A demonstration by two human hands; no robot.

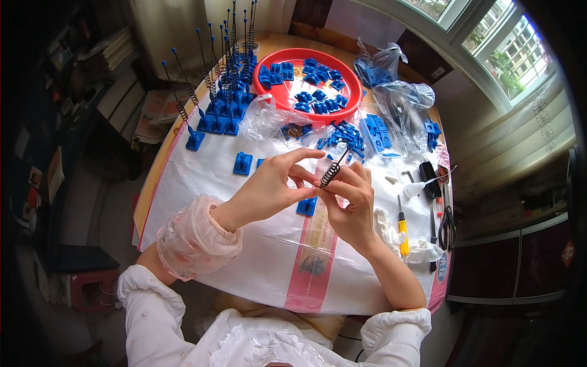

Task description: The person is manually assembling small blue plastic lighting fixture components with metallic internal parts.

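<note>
Bright window (509, 54) (upper right), pale curtain (539, 131)

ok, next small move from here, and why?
Probably lower the black spring in the right hand toward the nearby blue base: no spring shows on that one, while the standing springs at the back left rise from similar blue blocks.
</note>
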